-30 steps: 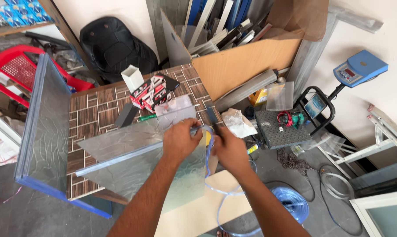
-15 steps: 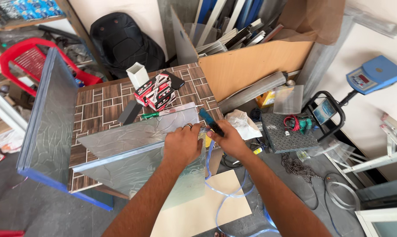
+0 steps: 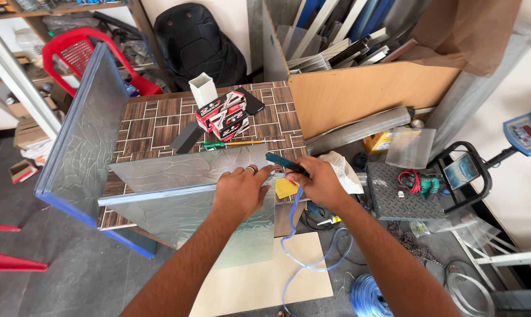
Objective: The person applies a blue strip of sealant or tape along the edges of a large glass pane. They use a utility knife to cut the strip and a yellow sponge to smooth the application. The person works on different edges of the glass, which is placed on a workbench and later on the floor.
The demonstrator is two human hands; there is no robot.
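- The left hand (image 3: 240,191) lay palm down on the near end of 2 frosted glass panes (image 3: 189,176), fingers together and pressed flat on the glass, a ring on 1 finger.
- The right hand (image 3: 320,183), just at 3 o'clock of the left, was clamped around a dark teal tool (image 3: 286,164) that pointed toward 10 o'clock, its tip at the edge of the panes.
- A clear blue tube (image 3: 295,235) ran from under the right hand down toward 6 o'clock and looped over the floor to a coil of the same tubing (image 3: 368,296).
- The panes lay across the near side of a table (image 3: 154,126) with a brown tile pattern, one pane overhanging its front edge.
- At 12 o'clock of the hands lay a green-handled screwdriver (image 3: 230,144), and beyond it red and white boxes (image 3: 224,114), a white square cup (image 3: 204,89) and a black phone (image 3: 250,101).
- A large glass sheet with a blue rim (image 3: 83,141) stood tilted against the table at 9 o'clock.
- At 3 o'clock of the right hand a white cloth (image 3: 341,170) lay beside a grey metal plate (image 3: 397,191).
- A tan board (image 3: 259,282) lay on the floor at 6 o'clock, under the arms.
- A red plastic chair (image 3: 77,53) stood at 11 o'clock, a black backpack (image 3: 195,38) at 12 o'clock.
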